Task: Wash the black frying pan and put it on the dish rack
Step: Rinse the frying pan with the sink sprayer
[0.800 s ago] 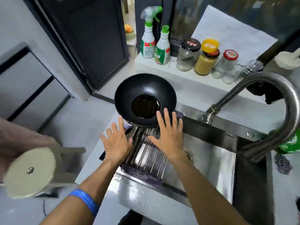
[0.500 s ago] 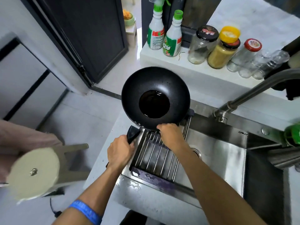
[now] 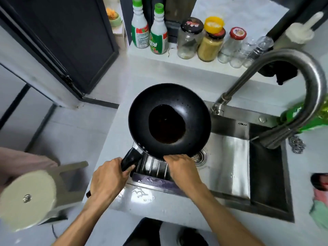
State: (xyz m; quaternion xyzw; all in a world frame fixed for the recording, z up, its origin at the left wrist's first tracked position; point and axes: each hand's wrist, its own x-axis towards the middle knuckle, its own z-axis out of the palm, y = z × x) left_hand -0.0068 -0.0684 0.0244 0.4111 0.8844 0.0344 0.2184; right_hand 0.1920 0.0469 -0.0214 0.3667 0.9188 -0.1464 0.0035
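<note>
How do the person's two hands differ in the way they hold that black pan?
The left hand wraps its fingers round the pan's handle, while the right hand grips the near rim of the black frying pan. The left hand sits over the counter edge; the right hand is above the dish rack in the sink. Both hold the same pan.

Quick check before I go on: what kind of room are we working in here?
Most likely a small home kitchen: a stainless steel sink with a curved faucet, a black frying pan held over it, and jars on the ledge behind.
</note>
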